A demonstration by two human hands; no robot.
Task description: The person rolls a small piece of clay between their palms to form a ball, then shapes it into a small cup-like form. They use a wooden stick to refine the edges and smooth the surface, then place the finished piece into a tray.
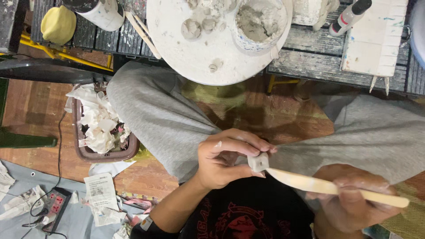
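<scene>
I see my left hand (221, 161) pinching a small clay block (258, 162) at its fingertips, over my lap. My right hand (354, 199) is closed around a wooden knife (327, 187), its tip touching the block. Pushing too hard could, I judge, pop the block loose or gouge it.

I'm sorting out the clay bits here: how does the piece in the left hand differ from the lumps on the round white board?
The clay piece is blocky and pinched by the left hand over the lap; the clay lumps are rounded and lie loose on the round white board. A wooden tool in the right hand touches the piece; nothing touches the lumps. Both are pale grey.
</scene>
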